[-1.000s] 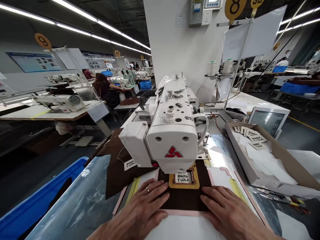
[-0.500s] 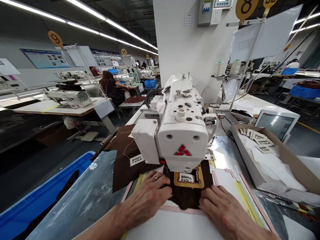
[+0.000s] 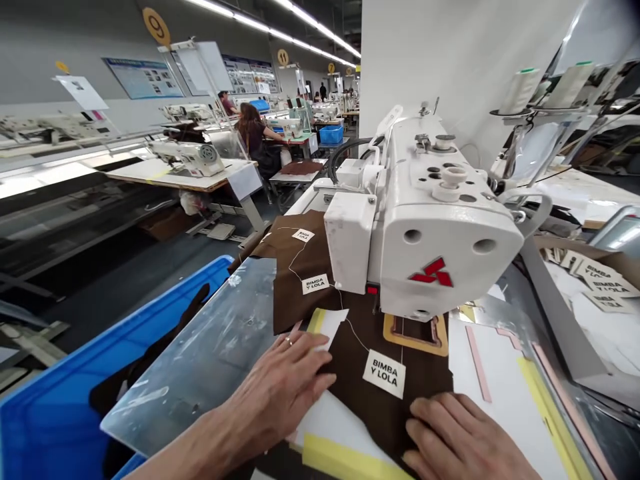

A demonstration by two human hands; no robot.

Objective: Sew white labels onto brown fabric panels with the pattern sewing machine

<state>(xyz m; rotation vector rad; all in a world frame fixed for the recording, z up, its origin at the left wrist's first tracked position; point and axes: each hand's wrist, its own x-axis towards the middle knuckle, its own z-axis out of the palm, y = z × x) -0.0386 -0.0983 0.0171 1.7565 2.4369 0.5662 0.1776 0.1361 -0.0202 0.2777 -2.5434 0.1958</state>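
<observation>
A white sewing machine [image 3: 430,227] stands over a yellow-framed clamp [image 3: 415,333]. In front of it lies a brown fabric piece [image 3: 380,407] with a white "BIMBA Y LOLA" label [image 3: 384,373] sewn on, a thread running from it to more labelled brown pieces [image 3: 295,267] at the left. My left hand [image 3: 275,390], ring on one finger, lies flat and open on the fabric's left edge. My right hand [image 3: 460,440] rests with fingers stretched on the fabric's lower right edge.
A blue bin [image 3: 65,400] with dark cloth stands at the lower left beside the shiny metal table top [image 3: 210,347]. A cardboard box of loose labels [image 3: 600,280] sits at the right. Thread cones [image 3: 520,90] stand behind. Other people sew at distant tables [image 3: 255,133].
The brown piece with its label has come out from under the clamp toward me and to the left. Both hands slid with it, and the view swung left and closer.
</observation>
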